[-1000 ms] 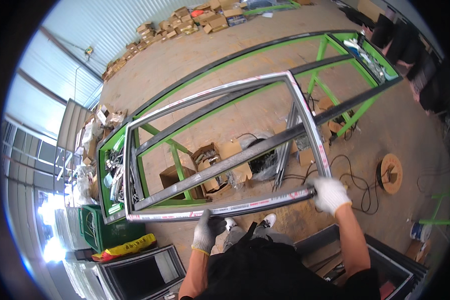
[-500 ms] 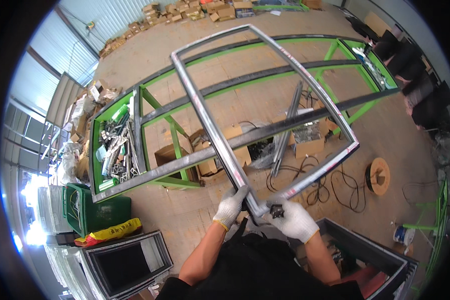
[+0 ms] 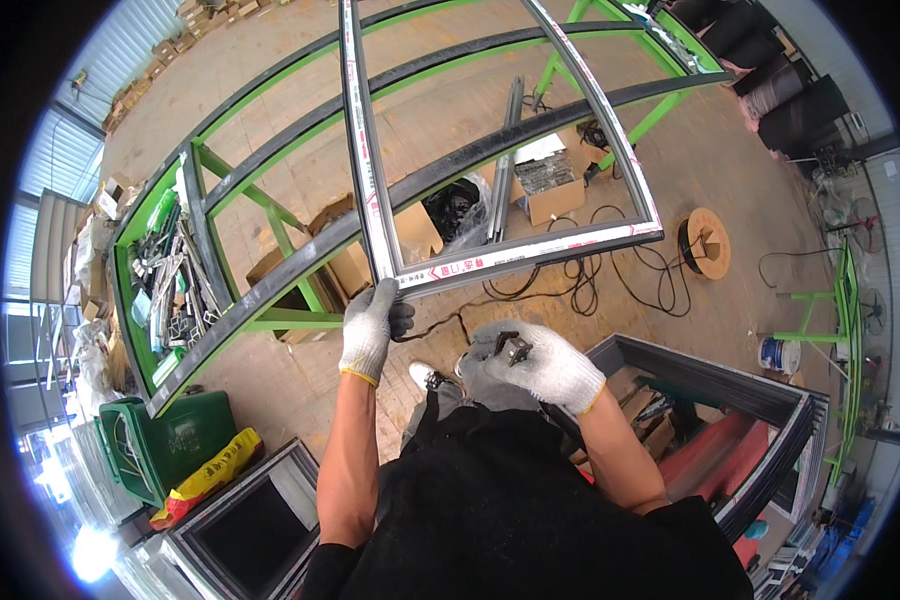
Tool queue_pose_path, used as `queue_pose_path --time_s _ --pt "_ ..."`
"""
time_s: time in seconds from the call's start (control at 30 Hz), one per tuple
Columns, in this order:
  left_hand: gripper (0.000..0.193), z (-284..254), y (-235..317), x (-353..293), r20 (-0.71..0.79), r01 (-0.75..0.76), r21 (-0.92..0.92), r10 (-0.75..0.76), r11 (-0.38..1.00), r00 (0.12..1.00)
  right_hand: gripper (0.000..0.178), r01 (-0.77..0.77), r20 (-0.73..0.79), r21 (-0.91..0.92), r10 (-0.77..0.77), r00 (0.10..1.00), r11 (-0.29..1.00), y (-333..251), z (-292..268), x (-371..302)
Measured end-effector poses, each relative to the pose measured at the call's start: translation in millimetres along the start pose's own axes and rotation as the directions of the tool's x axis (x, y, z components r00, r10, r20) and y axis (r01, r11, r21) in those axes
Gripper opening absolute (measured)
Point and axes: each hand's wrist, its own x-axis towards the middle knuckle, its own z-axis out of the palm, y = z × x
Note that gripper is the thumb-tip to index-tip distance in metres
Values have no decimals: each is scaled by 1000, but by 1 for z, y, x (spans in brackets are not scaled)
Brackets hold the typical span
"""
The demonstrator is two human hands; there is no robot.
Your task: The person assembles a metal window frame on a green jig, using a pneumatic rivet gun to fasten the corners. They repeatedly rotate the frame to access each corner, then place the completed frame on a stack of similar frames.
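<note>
A rectangular metal window frame (image 3: 540,254) with white-and-red protective film rests across the green-legged work stand (image 3: 270,290). Its near left corner is gripped by my left hand (image 3: 368,335), which wears a white knitted glove with grey fingers. My right hand (image 3: 550,368), gloved alike, is closed around a small dark angular piece (image 3: 513,348). The exact kind of that piece cannot be made out. This hand is apart from the frame, in front of my body and below the frame's near bar.
The stand's left tray (image 3: 155,375) holds metal offcuts. Cardboard boxes (image 3: 554,200), black cables (image 3: 580,290) and a cable reel (image 3: 705,244) lie beyond. A green bin (image 3: 185,440) stands left; dark frames (image 3: 760,385) are stacked near right, with more frames (image 3: 255,530) near left.
The window frame has turned and now lies flatter over the stand. My right hand has left its near corner, still holding the dark piece. My view has shifted too.
</note>
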Motion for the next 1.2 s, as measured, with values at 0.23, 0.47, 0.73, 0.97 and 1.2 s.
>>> queue_pose_path --time_s 0.23,0.47,0.73,0.97,1.2 --pt "34 -1 9 -55 -254 -296 442 435 847 864 42 58 -90 -161 -73 993 985 10 22 1" --pt "21 9 33 -146 243 -256 346 177 903 954 49 151 -7 -428 -171 985 891 8 41 17" --pt "27 -1 31 -162 145 -308 388 273 869 951 105 120 10 -536 -136 991 835 -9 69 26" --pt "23 -16 17 -151 304 -358 382 250 852 919 108 179 87 -645 -162 983 743 -14 81 32" --pt "16 -15 -7 -150 182 23 -143 3 989 983 95 156 7 -671 -204 979 725 -7 97 23"
